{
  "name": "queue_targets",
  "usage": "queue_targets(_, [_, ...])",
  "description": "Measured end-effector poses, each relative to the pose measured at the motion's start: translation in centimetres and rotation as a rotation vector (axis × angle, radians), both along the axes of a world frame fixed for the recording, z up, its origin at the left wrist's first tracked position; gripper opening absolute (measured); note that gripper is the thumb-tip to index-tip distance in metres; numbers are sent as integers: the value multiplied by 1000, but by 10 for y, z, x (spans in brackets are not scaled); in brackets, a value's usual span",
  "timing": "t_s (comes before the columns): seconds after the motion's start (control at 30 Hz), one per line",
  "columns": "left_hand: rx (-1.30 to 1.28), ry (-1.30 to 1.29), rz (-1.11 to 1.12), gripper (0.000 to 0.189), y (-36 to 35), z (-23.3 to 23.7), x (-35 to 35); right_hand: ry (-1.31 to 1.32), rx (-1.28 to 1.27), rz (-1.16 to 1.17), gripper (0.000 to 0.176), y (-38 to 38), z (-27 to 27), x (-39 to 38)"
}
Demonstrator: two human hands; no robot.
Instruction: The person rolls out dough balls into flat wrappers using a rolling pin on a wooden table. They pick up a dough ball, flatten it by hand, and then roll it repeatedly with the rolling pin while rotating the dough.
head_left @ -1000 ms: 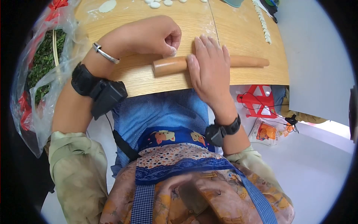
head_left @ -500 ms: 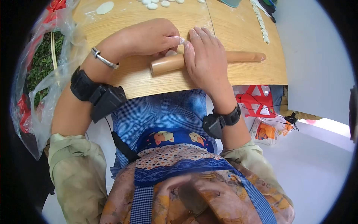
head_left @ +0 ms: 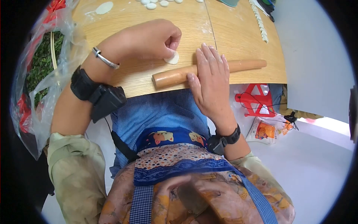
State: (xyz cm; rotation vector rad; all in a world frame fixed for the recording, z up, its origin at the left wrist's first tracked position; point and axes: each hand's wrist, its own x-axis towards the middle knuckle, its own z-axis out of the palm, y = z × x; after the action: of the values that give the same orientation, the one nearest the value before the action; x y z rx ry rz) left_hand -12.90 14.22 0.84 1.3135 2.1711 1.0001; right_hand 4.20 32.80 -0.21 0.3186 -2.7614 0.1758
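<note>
One clear plastic bag [head_left: 69, 80], well to the left of the rolling pin [head_left: 173, 77], surrounds dark green, leafy matter [head_left: 39, 71] with pale sticks [head_left: 54, 48] across it. Beyond the pin, a teal vessel [head_left: 228, 3] is cut by the frame edge, its contents impossible to tell. A printed packet [head_left: 263, 131] lies below the pin's right end; its inside is hidden. The left hand [head_left: 164, 39] is curled narrow, thumb and fingers holding the edge of a dough disc [head_left: 172, 58] just beyond the pin's left part. The right hand [head_left: 212, 86] lies flat across the pin's middle, fingers straight, thumb spread apart.
</note>
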Motion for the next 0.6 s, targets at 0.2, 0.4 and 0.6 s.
queue_targets(0.2, [-73, -270, 49, 16, -3, 14, 0, 18, -6, 17, 55, 2, -3, -18])
queue_targets(0.4, [-55, -199, 46, 32, -1, 10, -5, 107, 4, 40, 51, -1, -11, -73])
queue_targets(0.6, [3, 74, -1, 26, -1, -1, -7, 129, -1, 16, 55, -2, -12, -75])
